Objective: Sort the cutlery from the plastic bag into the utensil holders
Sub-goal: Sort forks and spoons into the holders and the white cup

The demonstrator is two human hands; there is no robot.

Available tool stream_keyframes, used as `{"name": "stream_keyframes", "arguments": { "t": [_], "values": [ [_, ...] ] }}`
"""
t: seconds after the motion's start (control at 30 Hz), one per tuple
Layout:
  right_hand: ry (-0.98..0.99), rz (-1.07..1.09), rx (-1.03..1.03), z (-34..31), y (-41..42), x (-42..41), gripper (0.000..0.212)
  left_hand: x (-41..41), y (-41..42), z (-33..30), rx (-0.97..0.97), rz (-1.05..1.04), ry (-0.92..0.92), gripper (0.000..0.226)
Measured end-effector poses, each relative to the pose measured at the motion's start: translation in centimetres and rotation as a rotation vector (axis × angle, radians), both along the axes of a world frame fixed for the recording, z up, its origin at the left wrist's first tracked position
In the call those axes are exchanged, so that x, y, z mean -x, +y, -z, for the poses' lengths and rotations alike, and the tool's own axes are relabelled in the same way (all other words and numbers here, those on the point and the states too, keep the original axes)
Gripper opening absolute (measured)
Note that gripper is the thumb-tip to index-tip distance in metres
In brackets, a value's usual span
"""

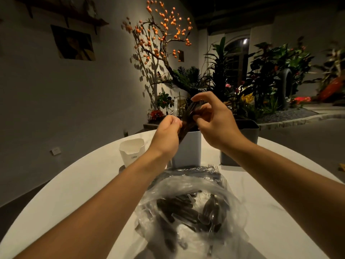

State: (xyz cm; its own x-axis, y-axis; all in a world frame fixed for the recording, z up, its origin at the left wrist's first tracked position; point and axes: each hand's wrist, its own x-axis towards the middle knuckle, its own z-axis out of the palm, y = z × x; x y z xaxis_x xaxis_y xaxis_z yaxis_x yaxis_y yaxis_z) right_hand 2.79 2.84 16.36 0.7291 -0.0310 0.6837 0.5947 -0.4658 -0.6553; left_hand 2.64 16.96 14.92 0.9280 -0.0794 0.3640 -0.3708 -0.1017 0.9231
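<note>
A bundle of dark plastic cutlery (188, 118) is pinched between the curled fingers of the left hand (168, 135) and the right hand (212, 120). Just below the fingers a white utensil holder (188, 152) is seen, with a grey holder (248, 133) right of them, a paper cup (131, 152) left. Nearer, the plastic bag (188, 208) of cutlery is laid on the white table (74, 193).
</note>
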Motion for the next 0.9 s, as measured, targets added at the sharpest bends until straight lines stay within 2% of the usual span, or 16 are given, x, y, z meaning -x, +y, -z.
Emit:
{"name": "stream_keyframes", "arguments": {
  "t": [0.1, 0.23, 0.4, 0.57, 0.67, 0.77, 0.83, 0.9],
  "values": [
    [-0.065, 0.016, 0.025, -1.4, -0.4, -1.2, 0.050, -2.2, 0.7, -1.2, -0.071, -0.099, -0.068, 0.034],
    [-0.183, 0.071, 0.100, -2.9, -0.6, -3.4, 0.051, -5.1, 0.7, -2.1, -0.105, -0.104, -0.095, 0.036],
    [-0.455, 0.210, 0.205, -4.4, -0.8, -6.8, 0.035, -8.1, -0.1, -3.3, 0.009, -0.024, -0.057, 0.032],
    [-0.596, 0.263, 0.304, -4.8, -0.9, -10.1, 0.035, -10.8, -0.2, -3.7, 0.036, -0.003, -0.033, 0.032],
    [-0.524, 0.281, 0.442, -2.8, -0.6, -12.1, 0.038, -12.3, 0.2, -2.4, -0.084, -0.034, 0.006, 0.031],
    [-0.252, 0.249, 0.531, 0.8, -0.6, -13.6, 0.041, -13.2, 1.4, -0.6, -0.168, -0.125, -0.046, 0.027],
    [-0.077, 0.234, 0.677, 2.4, -1.0, -14.0, 0.039, -13.1, 2.1, 0.3, -0.179, -0.097, -0.050, 0.025],
    [-0.004, 0.222, 0.871, 2.8, -1.2, -14.1, 0.034, -13.0, 2.4, 0.9, -0.269, -0.098, -0.046, 0.024]
  ]
}}
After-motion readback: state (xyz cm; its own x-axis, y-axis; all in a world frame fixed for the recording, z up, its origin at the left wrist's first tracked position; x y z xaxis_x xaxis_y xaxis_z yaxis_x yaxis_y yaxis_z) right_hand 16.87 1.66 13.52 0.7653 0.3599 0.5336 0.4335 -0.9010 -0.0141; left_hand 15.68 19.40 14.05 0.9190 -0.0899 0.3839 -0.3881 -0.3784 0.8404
